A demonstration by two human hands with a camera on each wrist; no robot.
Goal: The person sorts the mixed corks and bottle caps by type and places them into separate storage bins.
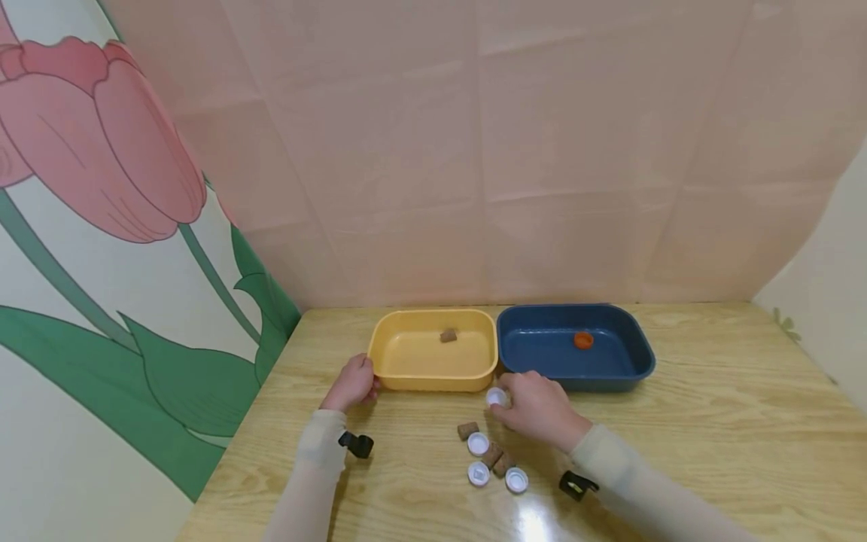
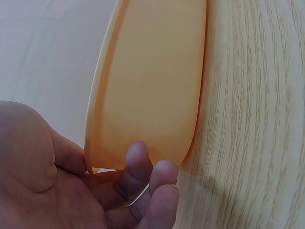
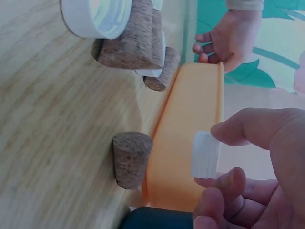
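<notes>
My right hand [image 1: 545,406] pinches a white bottle cap [image 3: 205,155] between thumb and fingers, above the table in front of where the two bins meet. My left hand [image 1: 354,382] grips the left end of the yellow bin [image 1: 433,383], thumb at the rim and fingers curled against the outer wall [image 2: 147,95]. One cork [image 1: 448,336] lies inside this bin. An orange cap [image 1: 583,340] sits in the navy bin [image 1: 576,382]. On the table nearer me, three white caps [image 1: 478,444] lie mixed with several corks [image 1: 468,430].
The bins stand side by side at the back of the wooden table [image 1: 731,421], close to a pink cloth backdrop [image 1: 474,150]. A tulip-painted wall [image 1: 81,188] borders the left side. In the right wrist view, a single cork [image 3: 132,161] is near the yellow bin's front wall.
</notes>
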